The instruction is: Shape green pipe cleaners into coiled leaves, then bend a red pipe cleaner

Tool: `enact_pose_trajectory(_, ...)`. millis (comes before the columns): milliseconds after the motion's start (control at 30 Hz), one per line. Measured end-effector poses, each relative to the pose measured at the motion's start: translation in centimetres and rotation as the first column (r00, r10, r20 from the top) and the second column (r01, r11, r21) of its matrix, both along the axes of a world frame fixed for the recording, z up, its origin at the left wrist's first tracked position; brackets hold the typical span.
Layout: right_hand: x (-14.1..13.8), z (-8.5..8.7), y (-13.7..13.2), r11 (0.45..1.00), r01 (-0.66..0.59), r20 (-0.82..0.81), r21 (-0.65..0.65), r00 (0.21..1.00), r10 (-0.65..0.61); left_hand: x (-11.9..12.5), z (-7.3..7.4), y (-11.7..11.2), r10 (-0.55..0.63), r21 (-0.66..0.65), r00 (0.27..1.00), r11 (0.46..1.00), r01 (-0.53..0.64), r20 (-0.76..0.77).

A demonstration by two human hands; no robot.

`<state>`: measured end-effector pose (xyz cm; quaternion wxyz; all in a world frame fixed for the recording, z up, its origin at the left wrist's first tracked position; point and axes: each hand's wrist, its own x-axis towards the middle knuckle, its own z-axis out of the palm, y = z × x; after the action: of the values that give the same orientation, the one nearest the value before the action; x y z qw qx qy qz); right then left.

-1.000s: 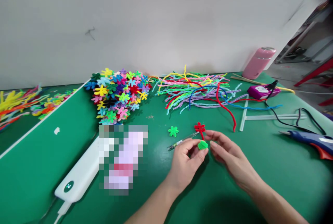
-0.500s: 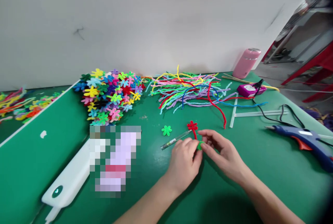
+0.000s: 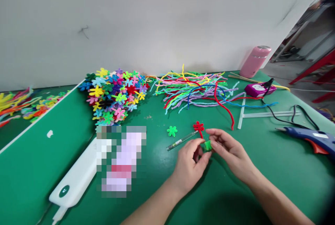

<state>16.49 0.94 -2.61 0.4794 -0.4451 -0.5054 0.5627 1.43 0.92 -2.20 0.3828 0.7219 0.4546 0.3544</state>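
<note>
My left hand (image 3: 190, 164) and my right hand (image 3: 227, 150) meet over the green table (image 3: 261, 169), both pinching a small green pipe-cleaner piece (image 3: 207, 145) between their fingertips. A red pipe-cleaner flower (image 3: 198, 126) with a short stem lies just beyond my fingers. Next to it a clear pen-like stick (image 3: 181, 140) rests on the table. A finished green flower (image 3: 172, 131) lies a little to the left of the stick.
A heap of coloured flowers (image 3: 115, 94) and a tangle of loose pipe cleaners (image 3: 196, 89) sit at the back. A blue glue gun (image 3: 311, 138), glue sticks (image 3: 269, 114), a pink bottle (image 3: 255, 61) and a purple device (image 3: 258, 89) are right. A white power bank (image 3: 75, 178) lies left.
My fingers have reworked the green piece, which now shows more between both hands. The view swung slightly; the things on the table stayed put.
</note>
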Motion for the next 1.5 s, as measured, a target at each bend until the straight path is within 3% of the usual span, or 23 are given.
enact_pose_trajectory(167,-0.23,-0.29,-0.07,0.989,0.028,0.144,0.142,0.988,-0.049,-0.03,0.17,0.08,0.099,-0.231,0.978,0.971,-0.055,0.182)
enact_pose_trajectory(300,-0.42,-0.08,-0.17,0.972,-0.011,0.252,0.234,0.966,-0.050,-0.19,0.16,0.43,0.178,-0.244,0.966,0.961,-0.130,0.186)
enact_pose_trajectory(467,-0.44,0.17,-0.06,0.954,-0.009,0.289,0.300,0.954,-0.082,-0.45,-0.09,0.46,0.166,-0.152,0.973,0.978,-0.142,0.158)
enact_pose_trajectory(700,-0.18,0.15,-0.17,0.922,-0.026,0.369,0.386,0.920,-0.129,-0.41,0.04,0.47,0.058,0.155,0.993,0.985,-0.074,0.102)
enact_pose_trajectory(800,-0.15,0.14,-0.21,0.899,-0.047,0.411,0.435,0.899,-0.151,-0.36,0.20,0.50,0.049,0.163,0.995,0.985,-0.063,0.092)
enact_pose_trajectory(1000,-0.11,0.23,-0.19,0.894,-0.064,0.456,0.443,0.875,-0.164,-0.55,0.33,0.61,0.064,-0.082,0.990,0.995,-0.054,0.129)
enact_pose_trajectory(1167,-0.18,0.10,-0.18,0.913,-0.035,0.412,0.406,0.899,-0.149,-0.34,0.17,0.70,0.141,-0.324,0.946,0.945,-0.041,0.291)
enact_pose_trajectory(1367,-0.44,0.00,-0.16,0.988,0.000,0.113,0.152,0.993,-0.017,-0.16,0.03,0.72,0.237,-0.520,0.845,0.853,0.055,0.479)
enact_pose_trajectory(1500,-0.63,0.13,0.14,1.000,0.015,-0.119,0.016,0.993,-0.013,-0.06,0.42,0.90,0.305,-0.603,0.767,0.787,0.131,0.565)
